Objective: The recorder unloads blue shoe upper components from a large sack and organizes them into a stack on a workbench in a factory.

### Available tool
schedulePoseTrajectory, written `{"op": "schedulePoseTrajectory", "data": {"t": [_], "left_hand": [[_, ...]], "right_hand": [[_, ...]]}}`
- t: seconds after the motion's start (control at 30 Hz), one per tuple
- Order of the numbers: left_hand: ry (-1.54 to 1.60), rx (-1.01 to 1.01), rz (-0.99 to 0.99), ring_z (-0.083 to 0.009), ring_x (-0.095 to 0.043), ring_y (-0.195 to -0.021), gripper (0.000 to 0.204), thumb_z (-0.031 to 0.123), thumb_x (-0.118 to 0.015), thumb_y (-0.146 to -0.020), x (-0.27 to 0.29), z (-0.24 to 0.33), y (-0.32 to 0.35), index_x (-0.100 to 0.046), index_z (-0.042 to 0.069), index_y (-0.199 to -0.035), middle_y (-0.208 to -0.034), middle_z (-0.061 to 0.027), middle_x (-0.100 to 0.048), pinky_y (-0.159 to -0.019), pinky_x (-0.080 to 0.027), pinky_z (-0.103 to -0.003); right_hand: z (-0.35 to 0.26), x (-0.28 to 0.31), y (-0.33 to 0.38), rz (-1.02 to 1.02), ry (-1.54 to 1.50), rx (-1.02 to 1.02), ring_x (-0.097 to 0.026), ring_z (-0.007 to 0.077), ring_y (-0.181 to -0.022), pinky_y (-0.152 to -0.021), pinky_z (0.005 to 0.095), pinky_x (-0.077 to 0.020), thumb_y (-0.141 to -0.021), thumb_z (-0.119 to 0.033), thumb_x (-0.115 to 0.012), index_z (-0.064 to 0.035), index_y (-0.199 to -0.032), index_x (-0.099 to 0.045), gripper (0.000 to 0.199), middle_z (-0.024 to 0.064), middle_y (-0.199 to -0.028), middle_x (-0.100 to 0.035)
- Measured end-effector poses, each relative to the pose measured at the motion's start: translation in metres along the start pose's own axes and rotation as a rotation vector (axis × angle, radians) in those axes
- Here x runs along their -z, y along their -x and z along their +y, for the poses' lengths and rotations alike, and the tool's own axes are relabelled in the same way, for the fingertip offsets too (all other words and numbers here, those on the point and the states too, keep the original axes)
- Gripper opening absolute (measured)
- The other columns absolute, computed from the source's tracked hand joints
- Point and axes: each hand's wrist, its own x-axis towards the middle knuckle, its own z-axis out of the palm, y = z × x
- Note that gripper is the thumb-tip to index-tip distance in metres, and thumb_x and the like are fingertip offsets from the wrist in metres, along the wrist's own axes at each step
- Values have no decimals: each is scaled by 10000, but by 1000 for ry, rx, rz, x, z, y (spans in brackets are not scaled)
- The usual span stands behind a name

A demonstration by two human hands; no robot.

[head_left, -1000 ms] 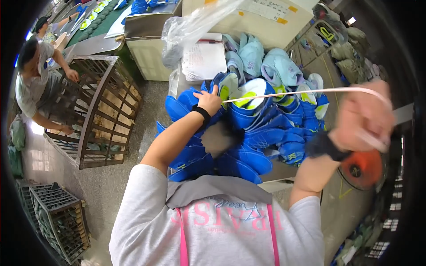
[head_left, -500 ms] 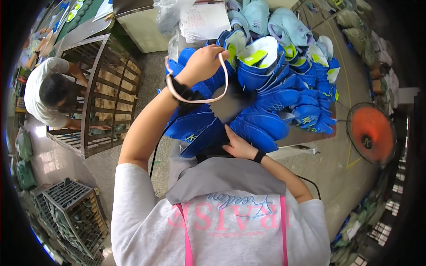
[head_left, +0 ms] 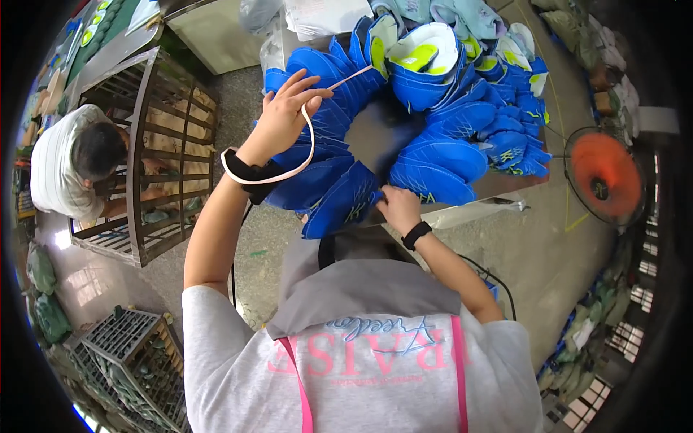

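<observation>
My left hand (head_left: pixel 283 115) is raised over the left side of a heap of blue shoe uppers (head_left: pixel 440 144) and pinches a thin pale strap (head_left: pixel 307 148) that loops down around my wrist. My right hand (head_left: pixel 395 207) rests at the table's near edge, fingers closed on a blue shoe upper (head_left: pixel 345 206) at the front of the heap. The uppers ring a bare dark patch of table (head_left: pixel 379 130). Some at the back have white and lime-green linings.
A person in a striped shirt (head_left: pixel 68 169) bends beside a brown slatted crate (head_left: pixel 170 151) at the left. An orange fan (head_left: pixel 605 177) stands on the floor at the right. Grey plastic crates (head_left: pixel 133 353) sit lower left. Pale uppers and plastic bags lie behind the heap.
My left hand has shifted left with the strap, whose loop now hangs around my wrist. My right hand came down from the raised strap end to the front of the heap.
</observation>
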Motion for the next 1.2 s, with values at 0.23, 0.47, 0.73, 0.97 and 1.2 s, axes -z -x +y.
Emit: {"op": "schedulePoseTrajectory", "data": {"t": [0.23,0.47,0.73,0.97,1.2], "left_hand": [[618,146,182,-194,-615,-894,427,300,-361,-962,64,48,26,-603,-49,-917,-906,-129,-658,-831,-448,-284],[545,84,773,-292,-564,-1016,450,376,-304,-962,140,98,96,-511,-14,-878,-1048,-219,-599,-924,-397,-376],[461,187,1208,-304,-563,-1016,384,332,-319,-965,214,106,323,-577,48,-939,-1024,-192,-608,-974,-357,-405],[259,793,1569,-170,-468,-640,371,300,-349,-969,159,171,536,-452,30,-737,-643,-79,-494,-674,-394,-305],[-263,1413,1172,-176,-467,-591,377,239,-359,-954,94,194,744,-502,10,-691,-610,-75,-492,-608,-391,-311]], "right_hand": [[-4,13,16,-258,-1072,-280,-521,66,-659,-597,221,-417,-883,-158,-514,-30,-787,-571,170,-2,-700,-585],[-28,19,30,-532,-1530,-34,-565,163,-751,-785,317,-426,-904,-187,-497,-45,-754,-527,209,98,-744,-612],[-110,35,18,-705,-1511,310,-545,196,-902,-868,333,-389,-897,-195,-506,-23,-804,-577,208,92,-842,-622],[-224,-14,65,-703,-1006,841,-541,179,-908,-879,350,-316,-851,-203,-554,-73,-720,-589,188,30,-840,-609],[-390,-123,163,-985,-703,1044,-541,106,-911,-1019,396,-151,-824,-173,-564,-122,-758,-611,96,-34,-844,-606]]}}
